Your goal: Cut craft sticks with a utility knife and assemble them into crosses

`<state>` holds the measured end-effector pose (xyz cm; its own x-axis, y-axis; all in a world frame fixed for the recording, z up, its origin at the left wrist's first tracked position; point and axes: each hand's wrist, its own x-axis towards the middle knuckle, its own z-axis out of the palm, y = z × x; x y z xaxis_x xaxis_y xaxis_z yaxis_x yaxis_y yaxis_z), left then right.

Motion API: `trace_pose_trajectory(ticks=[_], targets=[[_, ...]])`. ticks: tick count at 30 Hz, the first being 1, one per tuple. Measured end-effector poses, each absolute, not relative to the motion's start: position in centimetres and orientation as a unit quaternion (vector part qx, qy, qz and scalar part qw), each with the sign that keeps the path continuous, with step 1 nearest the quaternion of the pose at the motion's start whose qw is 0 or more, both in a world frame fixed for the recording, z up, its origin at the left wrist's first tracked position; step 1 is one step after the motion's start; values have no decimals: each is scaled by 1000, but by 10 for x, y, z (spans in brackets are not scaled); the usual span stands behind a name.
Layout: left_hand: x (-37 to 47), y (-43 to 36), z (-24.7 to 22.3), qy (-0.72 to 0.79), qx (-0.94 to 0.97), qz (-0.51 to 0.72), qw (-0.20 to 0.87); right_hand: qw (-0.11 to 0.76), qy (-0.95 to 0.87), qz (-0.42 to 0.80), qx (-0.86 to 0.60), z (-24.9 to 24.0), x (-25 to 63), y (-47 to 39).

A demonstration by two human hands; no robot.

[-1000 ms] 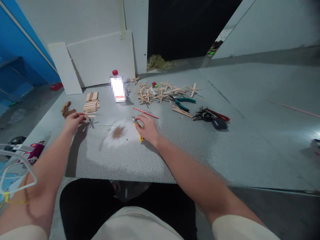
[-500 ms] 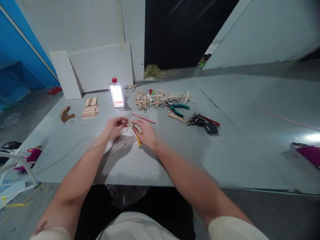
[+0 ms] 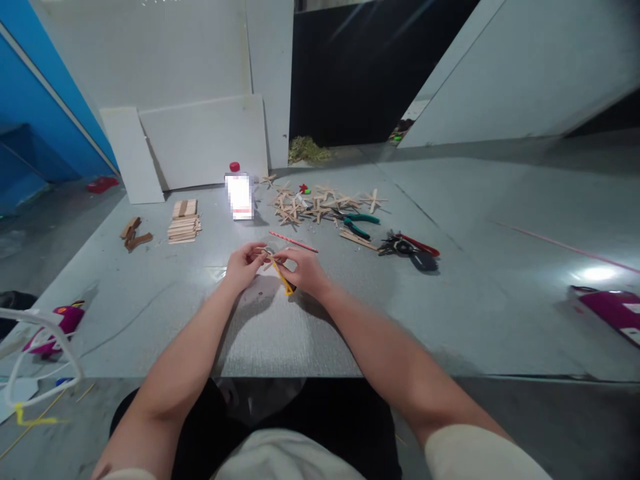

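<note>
My left hand (image 3: 247, 265) is closed, its fingertips pinching a small piece made of crossed wooden sticks (image 3: 269, 264). Close beside it, my right hand (image 3: 306, 270) is closed around a slim yellow-handled tool, which looks like a utility knife (image 3: 287, 285). Its yellow end points down toward me, while the fingers hide most of its upper part. Both sets of fingertips nearly meet at the wooden piece. Just beyond them, a red striped stick (image 3: 294, 241) lies on the table.
Star-shaped stick pieces (image 3: 320, 203) lie heaped beyond my hands, with green-handled pliers (image 3: 361, 220) at their right. Black keys with a fob (image 3: 410, 250) lie farther right. Left stand a red-capped bottle (image 3: 240, 197) and stacked craft sticks (image 3: 184, 228). Magenta devices sit at both sides.
My hands have shifted slightly in the picture along with the camera view. The yellow tool now shows more of its length below my right fingers.
</note>
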<state>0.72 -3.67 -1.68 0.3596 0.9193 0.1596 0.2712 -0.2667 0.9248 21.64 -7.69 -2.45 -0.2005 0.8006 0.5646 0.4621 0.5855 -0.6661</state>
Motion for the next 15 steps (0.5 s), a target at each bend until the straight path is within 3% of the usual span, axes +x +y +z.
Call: trace_pose_trajectory(ticks=[9,15], targets=[[-14,-18,-31,511,678,400,346,503,-641,192,-547,-25,258,-45],[-11,-14,-35,518,697,380,319,485,-612,172,-601,17,276,50]])
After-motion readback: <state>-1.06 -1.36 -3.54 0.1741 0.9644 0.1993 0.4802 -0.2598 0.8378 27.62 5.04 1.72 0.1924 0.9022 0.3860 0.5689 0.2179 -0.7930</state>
